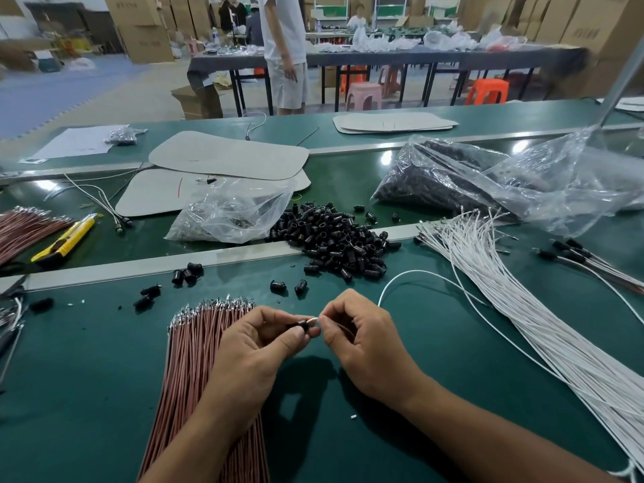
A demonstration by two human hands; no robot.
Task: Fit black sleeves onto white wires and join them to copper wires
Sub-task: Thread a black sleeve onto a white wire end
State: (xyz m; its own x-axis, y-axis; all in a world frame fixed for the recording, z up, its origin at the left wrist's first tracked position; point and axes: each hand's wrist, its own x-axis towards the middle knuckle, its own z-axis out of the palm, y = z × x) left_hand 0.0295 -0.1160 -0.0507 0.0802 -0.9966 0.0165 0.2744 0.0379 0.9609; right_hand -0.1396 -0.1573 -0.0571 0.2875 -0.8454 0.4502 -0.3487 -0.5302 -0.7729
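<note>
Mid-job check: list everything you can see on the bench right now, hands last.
black sleeve: one, black, pinched in the left hand
white wire: one, white, end pinched by the right hand, looping off right
copper wire bundles: two, reddish-brown, one at the near edge, one far left
white wire bundle: one, white, fanned along the right
sleeve pile: one heap plus loose strays, black, centre
utility knife: one, yellow, left
clear bags: at least three, centre and right
grey pads: several, grey, behind the bags
bench: one, green
left hand: holds the sleeve
right hand: holds the wire
</note>
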